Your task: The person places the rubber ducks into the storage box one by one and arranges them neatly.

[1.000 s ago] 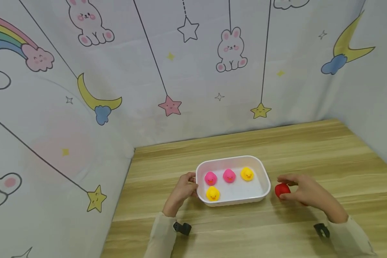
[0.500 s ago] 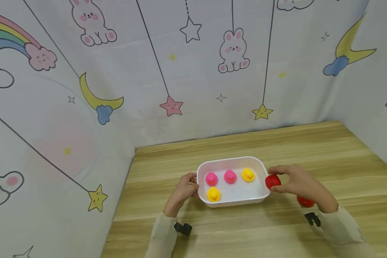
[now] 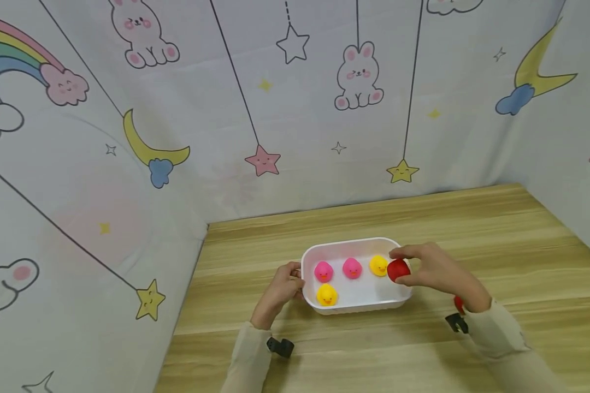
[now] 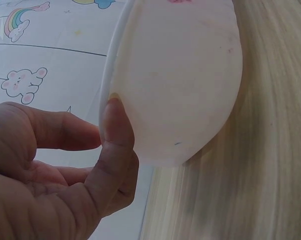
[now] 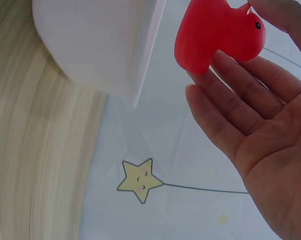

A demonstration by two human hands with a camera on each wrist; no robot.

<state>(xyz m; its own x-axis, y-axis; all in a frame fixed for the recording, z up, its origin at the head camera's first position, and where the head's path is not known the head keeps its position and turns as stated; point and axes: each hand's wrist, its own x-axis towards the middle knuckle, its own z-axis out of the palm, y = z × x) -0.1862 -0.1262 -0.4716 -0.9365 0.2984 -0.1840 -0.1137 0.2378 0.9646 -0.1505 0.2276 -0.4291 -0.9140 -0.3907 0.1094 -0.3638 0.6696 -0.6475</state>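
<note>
A white plastic tray (image 3: 366, 292) stands on the table, holding two pink rubber ducks (image 3: 352, 268) and two yellow rubber ducks (image 3: 326, 295). At its left end my left hand (image 3: 281, 286) pinches the rim; the left wrist view shows thumb and finger on the tray wall (image 4: 175, 75). Over the tray's right end, my right hand (image 3: 435, 270) holds a red rubber duck (image 3: 399, 271) between thumb and fingers. In the right wrist view that red duck (image 5: 210, 37) is above the level of the tray rim, its eye visible.
Another red object (image 3: 459, 304) lies on the table, mostly hidden behind my right wrist. Wood-grain tabletop (image 3: 354, 349) surrounds the tray. A printed cloth wall (image 3: 305, 120) stands behind the table and along its sides.
My right hand has carried the red duck leftward from beside the tray to over its right end. Its wrist now covers most of the other red object. My left hand stays on the rim.
</note>
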